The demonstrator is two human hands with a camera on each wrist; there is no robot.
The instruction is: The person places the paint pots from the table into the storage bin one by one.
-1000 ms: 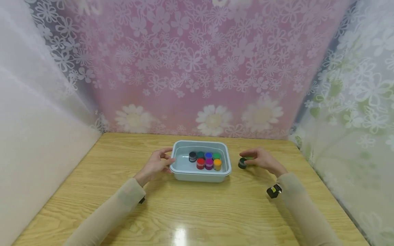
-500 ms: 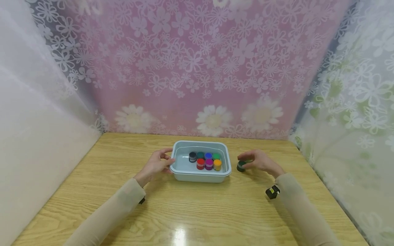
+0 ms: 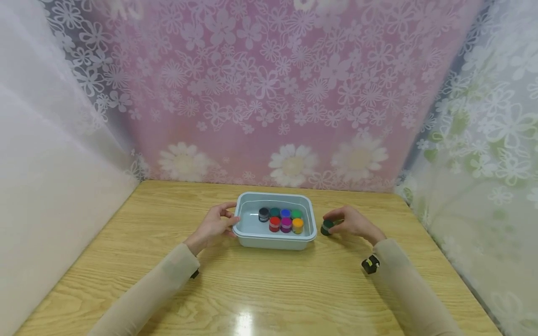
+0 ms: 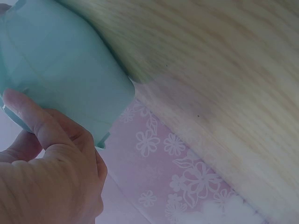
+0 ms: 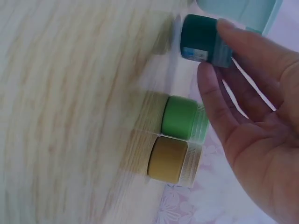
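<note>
My left hand [image 3: 212, 227] grips the left end of a pale blue plastic tub [image 3: 273, 242]; in the left wrist view its thumb lies on the tub's outer wall [image 4: 70, 65]. Just right of the tub, my right hand [image 3: 355, 225] pinches a dark green paint jar [image 5: 201, 39] between thumb and fingers. The right wrist view shows a narrow gap between that jar and the tabletop. Inside the tub, several small paint jars stand in two rows, among them a black jar [image 3: 263, 214], a red jar [image 3: 274, 224] and an orange jar [image 3: 297, 226].
A light green jar [image 5: 180, 117] and an ochre jar [image 5: 168, 160] stand side by side on the table near my right hand; in the head view the hand hides them. The wooden table [image 3: 277, 289] is bordered by flowered curtains [image 3: 269, 93] at back and sides.
My right hand has moved a little left toward the tub, with the dark green jar moving along in its fingers. The left hand and the tub stay in place.
</note>
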